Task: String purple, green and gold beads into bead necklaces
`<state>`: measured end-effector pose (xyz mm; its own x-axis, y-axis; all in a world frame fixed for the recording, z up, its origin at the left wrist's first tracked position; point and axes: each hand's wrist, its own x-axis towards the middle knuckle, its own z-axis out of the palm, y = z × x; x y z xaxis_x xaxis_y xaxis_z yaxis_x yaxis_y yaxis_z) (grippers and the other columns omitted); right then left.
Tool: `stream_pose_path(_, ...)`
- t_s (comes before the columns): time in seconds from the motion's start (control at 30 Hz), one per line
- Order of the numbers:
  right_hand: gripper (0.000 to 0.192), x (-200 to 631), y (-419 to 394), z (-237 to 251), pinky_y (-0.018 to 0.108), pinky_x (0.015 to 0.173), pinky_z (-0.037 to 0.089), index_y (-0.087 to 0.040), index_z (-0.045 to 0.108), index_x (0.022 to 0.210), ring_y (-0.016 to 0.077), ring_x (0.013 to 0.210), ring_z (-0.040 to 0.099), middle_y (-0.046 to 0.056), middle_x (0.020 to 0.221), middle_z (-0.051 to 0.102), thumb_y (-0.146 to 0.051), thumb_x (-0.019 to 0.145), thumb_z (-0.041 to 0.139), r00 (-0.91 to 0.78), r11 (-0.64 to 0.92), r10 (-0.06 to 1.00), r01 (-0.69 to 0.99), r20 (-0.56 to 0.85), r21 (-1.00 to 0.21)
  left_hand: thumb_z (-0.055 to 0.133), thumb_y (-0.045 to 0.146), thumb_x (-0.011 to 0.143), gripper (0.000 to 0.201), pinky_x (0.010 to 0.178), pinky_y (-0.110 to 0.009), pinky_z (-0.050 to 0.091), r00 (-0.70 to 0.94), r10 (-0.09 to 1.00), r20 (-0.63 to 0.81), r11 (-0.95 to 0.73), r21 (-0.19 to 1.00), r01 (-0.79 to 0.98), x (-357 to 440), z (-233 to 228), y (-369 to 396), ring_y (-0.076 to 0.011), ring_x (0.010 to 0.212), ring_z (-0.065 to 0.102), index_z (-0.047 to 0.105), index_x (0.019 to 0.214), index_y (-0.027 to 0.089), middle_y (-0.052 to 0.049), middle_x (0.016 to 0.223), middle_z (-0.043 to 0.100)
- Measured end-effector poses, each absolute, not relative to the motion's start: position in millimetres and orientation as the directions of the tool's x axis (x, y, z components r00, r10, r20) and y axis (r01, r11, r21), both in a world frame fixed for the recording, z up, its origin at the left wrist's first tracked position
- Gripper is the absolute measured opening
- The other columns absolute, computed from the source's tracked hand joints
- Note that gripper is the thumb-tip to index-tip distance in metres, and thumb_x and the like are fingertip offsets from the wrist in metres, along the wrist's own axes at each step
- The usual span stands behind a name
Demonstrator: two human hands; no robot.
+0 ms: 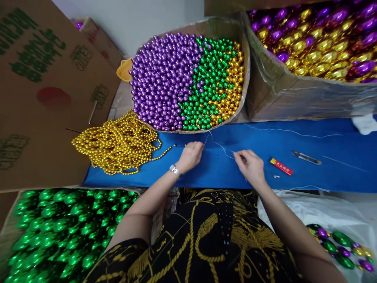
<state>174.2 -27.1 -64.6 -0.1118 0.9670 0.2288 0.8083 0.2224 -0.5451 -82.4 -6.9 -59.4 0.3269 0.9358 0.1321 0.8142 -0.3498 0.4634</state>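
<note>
My left hand (191,156), with a silver watch (174,169) on its wrist, is closed in a pinch over the blue table. A thin white thread (221,147) rises from its fingertips, loops near the bead box and runs down to my right hand (251,166). Thumb and fingers of that hand are pinched on the thread. Left of my left hand lies a heap of gold bead strands (118,143). One strand trails toward my left fingers; whether they also hold its end is hidden. A box of loose purple, green and gold beads (167,78) stands just beyond both hands.
Thread snips (306,157) and a small red-and-yellow packet (281,166) lie on the blue cloth (297,137) at right. A box of gold and purple beads (315,43) stands behind. Green beads (67,228) fill a box at lower left; a tall carton (50,94) rises above.
</note>
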Motion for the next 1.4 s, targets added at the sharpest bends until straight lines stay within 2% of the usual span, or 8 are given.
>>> stream_pose_path(0.1, 0.022, 175, -34, -47, 0.024, 0.062, 0.045, -0.019, 0.068, 0.083, 0.0111, 0.061, 0.056, 0.002, 0.073, 0.063, -0.035, 0.094, 0.057, 0.056, 0.246, 0.914, 0.708, 0.401, -0.661, 0.05, 0.029, 0.095, 0.014, 0.066, -0.025, 0.042, 0.189, 0.981, 0.036, -0.127, 0.859, 0.497, -72, -43, -36, -0.0122, 0.07, 0.055, 0.056, 0.09, 0.017, -0.002, 0.078, 0.061)
stream_pose_path(0.2, 0.015, 163, -38, -34, 0.025, 0.061, 0.048, -0.019, 0.068, 0.086, 0.0109, 0.062, 0.056, 0.003, 0.079, 0.065, -0.03, 0.093, 0.059, 0.057, 0.333, 0.873, 0.655, 0.484, -0.678, 0.063, 0.037, 0.087, 0.022, 0.057, -0.021, 0.039, 0.084, 0.988, -0.133, 0.128, 0.99, 0.065, -51, -33, -46, -0.008, 0.06, 0.048, 0.057, 0.082, 0.017, 0.002, 0.07, 0.054)
stream_pose_path(0.33, 0.012, 142, -40, -32, 0.024, 0.062, 0.05, -0.02, 0.069, 0.085, 0.0103, 0.063, 0.059, 0.003, 0.078, 0.067, -0.025, 0.092, 0.06, -0.038, 0.431, 0.845, 0.641, 0.534, -0.636, 0.077, 0.041, 0.074, 0.031, 0.053, -0.021, 0.04, 0.037, 0.966, -0.257, 0.253, 0.903, -0.347, -27, -27, -36, -0.005, 0.054, 0.044, 0.061, 0.081, 0.015, 0.003, 0.072, 0.058)
stream_pose_path(0.57, 0.011, 124, -37, -42, 0.022, 0.065, 0.05, -0.019, 0.069, 0.086, 0.0111, 0.069, 0.064, 0.004, 0.082, 0.069, -0.023, 0.091, 0.061, -0.124, 0.508, 0.778, 0.701, 0.616, -0.5, 0.085, 0.028, 0.064, 0.028, 0.071, -0.025, 0.05, 0.116, 0.88, -0.46, 0.423, 0.652, -0.629, -15, -21, -28, -0.0096, 0.074, 0.061, 0.065, 0.078, 0.014, -0.002, 0.086, 0.069)
stream_pose_path(0.97, 0.015, 121, -36, -53, 0.024, 0.066, 0.043, -0.021, 0.069, 0.081, 0.0103, 0.067, 0.063, 0.001, 0.079, 0.071, -0.027, 0.092, 0.061, -0.221, 0.498, 0.746, 0.811, 0.628, -0.306, 0.084, 0.03, 0.061, 0.03, 0.074, -0.029, 0.049, 0.248, 0.806, -0.537, 0.565, 0.575, -0.592, -18, -32, -26, -0.0142, 0.08, 0.062, 0.064, 0.076, 0.014, -0.005, 0.089, 0.07)
stream_pose_path(1.17, 0.019, 146, -30, -33, 0.023, 0.078, 0.052, -0.021, 0.07, 0.108, 0.0131, 0.087, 0.069, 0.006, 0.099, 0.073, -0.024, 0.092, 0.062, -0.318, 0.617, 0.693, 0.726, 0.647, -0.304, 0.068, 0.042, 0.082, 0.027, 0.082, -0.028, 0.044, 0.071, 0.985, -0.158, 0.165, 0.979, -0.115, -24, -30, -29, -0.0154, 0.087, 0.061, 0.062, 0.083, 0.016, -0.006, 0.093, 0.07)
stream_pose_path(1.27, 0.033, 152, -20, -22, 0.026, 0.091, 0.054, -0.021, 0.061, 0.128, 0.015, 0.108, 0.066, 0.008, 0.122, 0.068, -0.021, 0.097, 0.051, -0.491, 0.725, 0.68, 0.565, 0.545, -0.394, 0.059, 0.039, 0.089, 0.023, 0.075, -0.026, 0.043, 0.154, 0.988, -0.017, -0.001, 0.993, 0.117, -30, -25, -29, -0.0138, 0.077, 0.058, 0.059, 0.082, 0.017, -0.003, 0.082, 0.066)
stream_pose_path(1.4, 0.028, 152, -10, -13, 0.028, 0.083, 0.056, -0.022, 0.065, 0.119, 0.015, 0.089, 0.069, 0.006, 0.101, 0.073, -0.027, 0.099, 0.046, -0.542, 0.671, 0.737, 0.517, 0.403, -0.531, 0.054, 0.035, 0.092, 0.019, 0.07, -0.025, 0.041, 0.241, 0.969, 0.058, -0.118, 0.964, 0.24, -38, -16, -28, -0.0123, 0.071, 0.054, 0.061, 0.084, 0.019, -0.001, 0.078, 0.062)
